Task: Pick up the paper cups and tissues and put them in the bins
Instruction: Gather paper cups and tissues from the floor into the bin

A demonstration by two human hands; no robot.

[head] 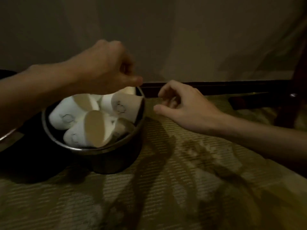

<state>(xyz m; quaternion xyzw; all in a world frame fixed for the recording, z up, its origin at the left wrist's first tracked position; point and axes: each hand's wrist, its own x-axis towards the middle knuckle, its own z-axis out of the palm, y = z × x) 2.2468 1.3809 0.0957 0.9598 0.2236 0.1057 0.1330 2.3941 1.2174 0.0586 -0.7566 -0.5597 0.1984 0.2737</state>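
Note:
A round black bin (pixel 106 156) with a metal rim stands on the floor at left centre. Several white paper cups (pixel 93 128) lie on their sides inside it, piled up to the rim. My left hand (pixel 106 67) hovers over the bin's far edge with its fingers curled downward; nothing shows in its grasp. My right hand (pixel 181 103) hangs just right of the bin, fingers loosely curled and holding nothing. No tissues are visible.
A patterned yellow-green carpet (pixel 182 188) covers the floor. A plain wall (pixel 182 39) with a dark skirting board (pixel 216 88) runs behind. A dark furniture leg (pixel 289 100) stands at the far right. The rim of a second dark bin (pixel 6 138) shows at the left edge.

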